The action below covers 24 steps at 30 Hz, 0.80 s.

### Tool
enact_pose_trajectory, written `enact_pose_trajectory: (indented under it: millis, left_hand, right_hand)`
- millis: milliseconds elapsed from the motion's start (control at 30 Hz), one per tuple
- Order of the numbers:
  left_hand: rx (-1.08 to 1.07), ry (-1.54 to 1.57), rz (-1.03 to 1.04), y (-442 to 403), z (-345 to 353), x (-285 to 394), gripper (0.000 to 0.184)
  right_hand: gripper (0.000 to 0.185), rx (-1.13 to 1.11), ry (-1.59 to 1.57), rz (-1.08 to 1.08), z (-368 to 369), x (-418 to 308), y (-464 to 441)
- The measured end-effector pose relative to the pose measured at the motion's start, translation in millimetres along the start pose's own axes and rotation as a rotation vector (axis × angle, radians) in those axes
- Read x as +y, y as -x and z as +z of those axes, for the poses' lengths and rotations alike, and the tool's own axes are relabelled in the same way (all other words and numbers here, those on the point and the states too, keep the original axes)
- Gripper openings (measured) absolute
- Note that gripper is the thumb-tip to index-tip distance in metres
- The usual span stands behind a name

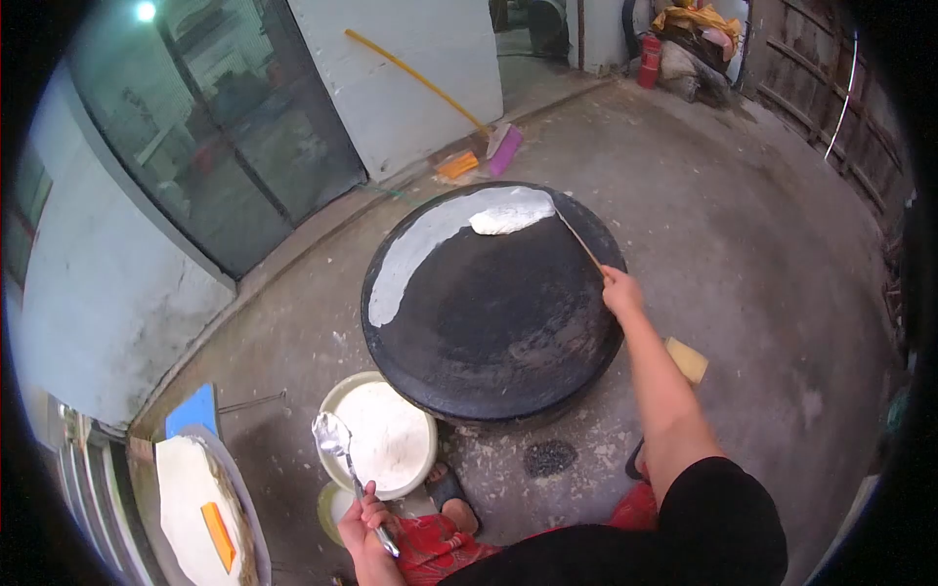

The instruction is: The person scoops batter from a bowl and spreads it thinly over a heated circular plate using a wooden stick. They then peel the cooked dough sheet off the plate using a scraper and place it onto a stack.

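Observation:
My right hand (622, 292) is closed round the handle of a thin spreader (583, 241), whose far end touches white batter (512, 217) near the back edge of a round black griddle (479, 303). A thin grey-white band of batter curves from there along the griddle's left side. In my left hand (364, 518) is a metal ladle (354, 474), its bowl coated white and held over the left rim of a pale basin. White batter or flour fills much of the basin (428, 456), which stands at the griddle's front left.
Stacked thin white sheets (186, 498) with an orange scraper (218, 536) lie at the lower left, beside a blue board (192, 411). A yellow-handled broom (420, 82) leans on the wall. A yellow block (687, 360) is right of the griddle; a red extinguisher (649, 62) stands behind.

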<state>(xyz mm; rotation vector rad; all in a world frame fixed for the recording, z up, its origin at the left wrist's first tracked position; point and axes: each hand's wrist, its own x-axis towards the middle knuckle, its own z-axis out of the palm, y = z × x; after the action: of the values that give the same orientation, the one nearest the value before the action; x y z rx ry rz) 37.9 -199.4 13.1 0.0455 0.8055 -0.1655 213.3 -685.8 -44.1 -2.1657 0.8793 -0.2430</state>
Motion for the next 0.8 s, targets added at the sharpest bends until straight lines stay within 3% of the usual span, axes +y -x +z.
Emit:
enact_pose_trajectory:
  millis: [100, 133, 233, 267, 300, 367, 467, 567, 633, 700, 800]
  left_hand:
    - [-0.002, -0.072, 0.022, -3, -6, 3, 0.032]
    - [0.000, -0.071, 0.020, -2, -5, 2, 0.032]
    - [-0.018, -0.024, -0.006, 0, -3, 5, 0.032]
    - [-0.017, -0.046, 0.003, -3, -7, 8, 0.033]
    - [-0.017, -0.065, 0.010, -3, -9, 7, 0.033]
    - [0.007, -0.073, 0.057, -3, -10, 6, 0.033]
    - [-0.022, -0.130, 0.101, -4, -14, 7, 0.033]
    - [-0.039, -0.112, 0.086, -4, -12, 8, 0.033]
    - [-0.040, -0.163, 0.086, -1, -12, 6, 0.033]
    - [-0.024, -0.170, 0.100, 2, -9, 2, 0.033]
    - [-0.022, -0.183, 0.106, -2, -10, 4, 0.033]
  right_hand:
    - [0.030, -0.158, -0.164, -0.155, 51, 6, 1]
    - [0.029, -0.193, -0.059, -0.195, 47, -24, 19]
    - [0.027, -0.199, 0.071, -0.185, 32, -56, 27]
    - [0.027, -0.157, 0.106, -0.093, 14, -72, 37]
    - [0.028, -0.076, 0.083, -0.080, 28, -54, 22]
    - [0.028, -0.191, -0.056, -0.136, 65, -28, -3]
    - [0.029, -0.267, 0.153, -0.194, 54, -74, 42]
    - [0.029, -0.284, 0.186, -0.256, 27, -65, 47]
    - [0.029, -0.107, 0.212, -0.137, 7, -58, 58]
    - [0.030, -0.025, 0.040, -0.014, 29, -23, 38]
    - [0.030, -0.264, -0.004, -0.310, 71, -38, 48]
